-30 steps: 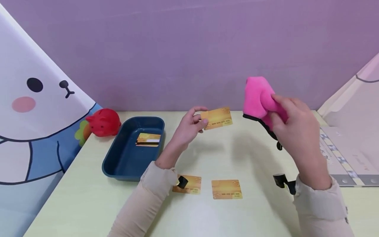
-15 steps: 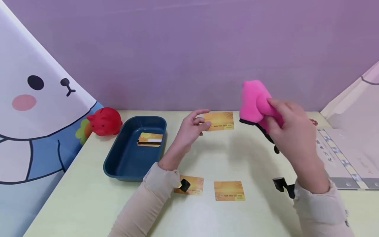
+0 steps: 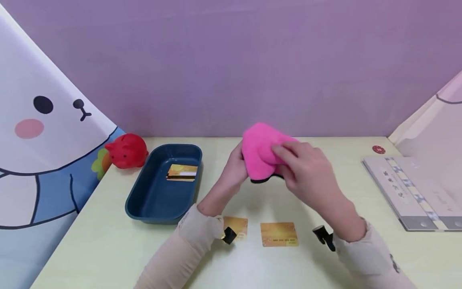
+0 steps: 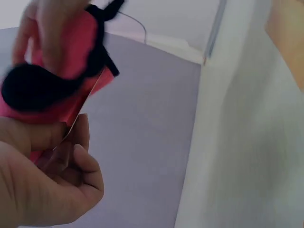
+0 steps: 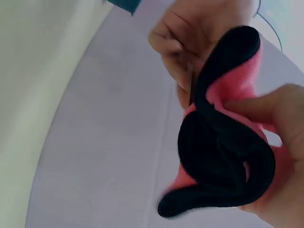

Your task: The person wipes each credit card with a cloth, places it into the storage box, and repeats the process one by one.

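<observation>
My right hand (image 3: 312, 176) grips a bunched pink cloth with black edging (image 3: 260, 150), held in the air above the table. The cloth now lies against a gold bank card, whose thin edge (image 4: 84, 102) shows in the left wrist view. Pinching that card at its lower end is my left hand (image 3: 234, 170), its fingers partly hidden behind the cloth in the head view. Two more gold bank cards lie face up on the table: a right one (image 3: 278, 234) and a left one (image 3: 237, 228), partly covered by the left sleeve.
A dark blue tray (image 3: 155, 204) stands at the left, with a striped bank card (image 3: 181, 172) in it. Behind its left side sits a red piggy bank (image 3: 128, 151). A grey flat box or folder (image 3: 411, 188) and a red chip (image 3: 378, 149) lie at the right.
My right hand has brought the pink cloth left and down onto the card in my left hand. The card, visible before in the head view, is now hidden there behind the cloth.
</observation>
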`<state>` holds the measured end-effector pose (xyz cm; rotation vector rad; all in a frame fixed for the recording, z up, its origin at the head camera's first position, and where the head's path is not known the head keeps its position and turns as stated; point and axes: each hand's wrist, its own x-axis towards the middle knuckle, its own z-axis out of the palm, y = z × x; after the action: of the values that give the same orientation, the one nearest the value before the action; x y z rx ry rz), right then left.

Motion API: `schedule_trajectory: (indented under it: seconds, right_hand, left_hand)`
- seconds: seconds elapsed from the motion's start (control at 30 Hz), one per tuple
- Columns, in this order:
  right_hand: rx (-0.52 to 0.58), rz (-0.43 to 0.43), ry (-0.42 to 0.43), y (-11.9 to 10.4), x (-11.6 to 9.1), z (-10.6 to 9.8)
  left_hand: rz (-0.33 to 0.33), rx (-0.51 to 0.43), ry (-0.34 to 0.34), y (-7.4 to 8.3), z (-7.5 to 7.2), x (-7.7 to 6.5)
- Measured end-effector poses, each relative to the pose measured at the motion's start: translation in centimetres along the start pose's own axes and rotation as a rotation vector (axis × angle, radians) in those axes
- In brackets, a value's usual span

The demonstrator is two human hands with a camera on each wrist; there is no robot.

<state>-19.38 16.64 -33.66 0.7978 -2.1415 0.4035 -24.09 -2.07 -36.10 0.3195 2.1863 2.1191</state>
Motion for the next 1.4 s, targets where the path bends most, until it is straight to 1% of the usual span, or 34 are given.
schedule_trajectory:
  seconds: [0.03,0.1,0.2,0.27,0.37,0.47,0.6,0.73,0.87,1.0,1.07,1.23,1.33,1.4]
  right_hand:
    - [-0.003,-0.011,-0.028,-0.2,-0.1,0.2]
    - [0.002,-0.016,-0.072,-0.4,-0.3,0.5]
    - [0.010,0.011,-0.128,-0.6,-0.5,0.6]
    - [0.015,0.027,-0.150,-0.7,-0.5,0.6]
    - [0.027,0.040,-0.165,-0.6,-0.5,0.6]
    - [0.038,0.048,-0.160,-0.6,-0.5,0.7]
    - [0.040,0.059,-0.159,-0.6,-0.5,0.7]
    - [0.019,0.073,-0.183,-0.7,-0.4,0.5]
    - [-0.011,0.100,-0.202,-0.8,-0.3,0.4]
    - [-0.039,0.139,-0.204,-0.6,-0.1,0.3]
    - [-0.048,0.158,-0.199,-0.5,0.0,0.2]
    - [-0.049,0.195,-0.167,0.2,0.1,-0.2]
    - [-0.063,0.213,-0.132,0.8,0.0,-0.6]
    - [-0.078,0.229,-0.109,1.2,0.0,-0.8]
  left_hand:
    - [-0.003,0.007,0.000,0.1,-0.1,-0.2]
    - [-0.006,-0.012,-0.001,0.4,-0.4,-0.4]
    - [-0.027,-0.051,-0.005,0.7,-0.7,-0.6]
    - [-0.039,-0.069,-0.008,0.8,-0.9,-0.6]
    - [-0.049,-0.071,-0.020,0.9,-0.9,-0.6]
    - [-0.050,-0.062,-0.019,1.1,-0.8,-0.6]
    - [-0.064,-0.035,-0.001,1.4,-0.8,-0.6]
    - [-0.081,-0.015,0.000,1.7,-0.8,-0.7]
    - [-0.094,-0.023,-0.005,2.0,-0.8,-0.7]
    - [-0.094,-0.034,-0.008,2.3,-0.9,-0.6]
    - [-0.087,-0.033,-0.010,2.5,-1.1,-0.6]
    - [-0.095,-0.021,-0.016,3.0,-1.5,-0.5]
    - [-0.105,-0.050,-0.026,3.3,-1.9,-0.6]
    - [-0.108,-0.090,-0.035,3.6,-2.3,-0.6]
